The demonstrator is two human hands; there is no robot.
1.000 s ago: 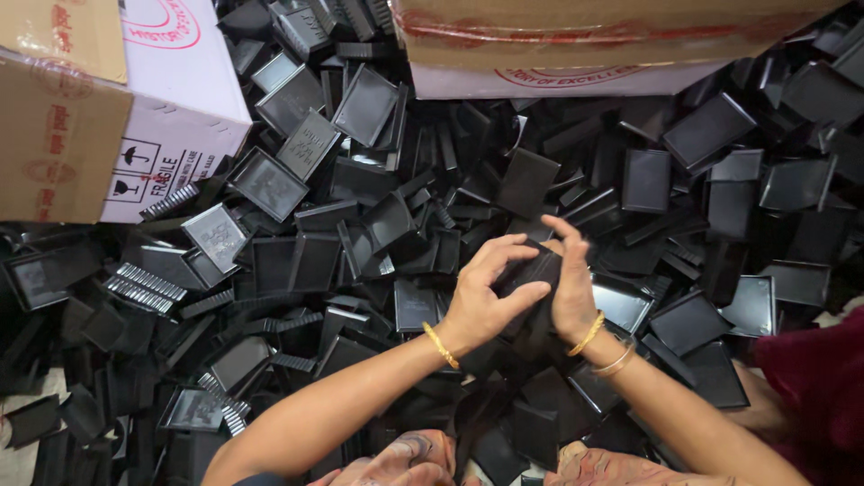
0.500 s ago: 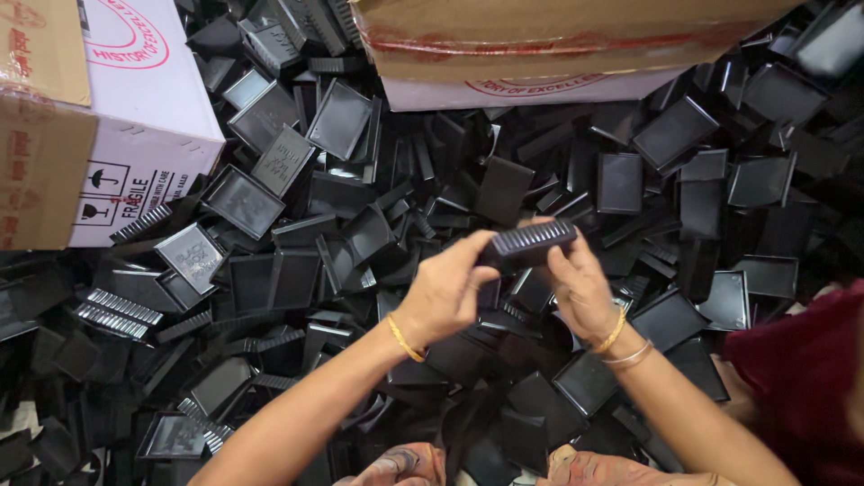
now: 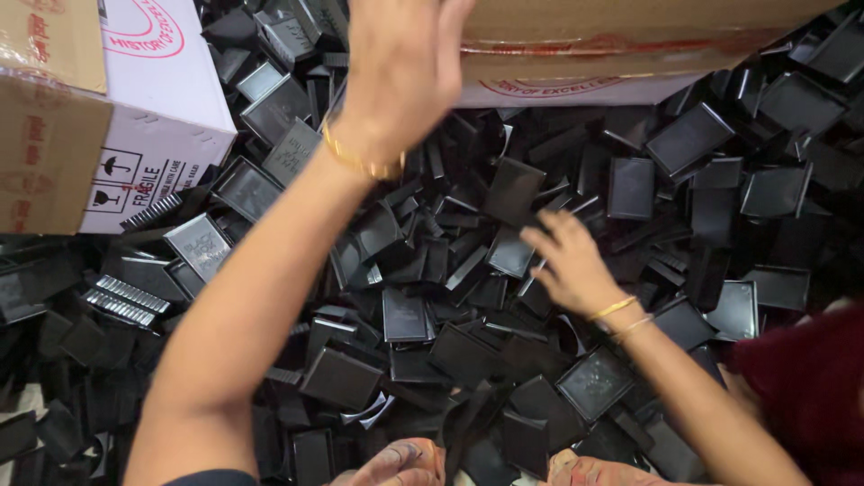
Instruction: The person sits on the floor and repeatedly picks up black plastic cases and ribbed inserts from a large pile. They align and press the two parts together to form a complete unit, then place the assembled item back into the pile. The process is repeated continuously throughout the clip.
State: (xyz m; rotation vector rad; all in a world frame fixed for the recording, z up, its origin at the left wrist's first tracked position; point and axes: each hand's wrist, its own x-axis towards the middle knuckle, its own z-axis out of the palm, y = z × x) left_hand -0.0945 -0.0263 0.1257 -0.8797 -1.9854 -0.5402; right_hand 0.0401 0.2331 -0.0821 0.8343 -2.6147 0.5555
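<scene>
The heap of loose black rectangular plastic trays (image 3: 540, 297) covers nearly the whole floor in view; judged by that bulk, most sorting is still undone. All places below are given relative to this heap.

Long brown cardboard box with a white printed side (image 3: 630, 45): along the heap's far edge. Its inside is not shown, so how much has already gone in cannot be read.

Second brown-and-white cardboard carton (image 3: 99, 117): at the heap's far left corner.

Left hand (image 3: 405, 63): raised above the heap's far edge, in front of the long box, fingers spread and blurred. No tray visible in it; the palm is hidden, so whether it holds anything I cannot tell.

Right hand (image 3: 567, 265): low on the heap's middle, fingers curled loosely open, tips touching loose trays, nothing gripped yet.

Small ribbed stacks of nested trays (image 3: 121, 301): at the heap's left side, a few already gathered.
</scene>
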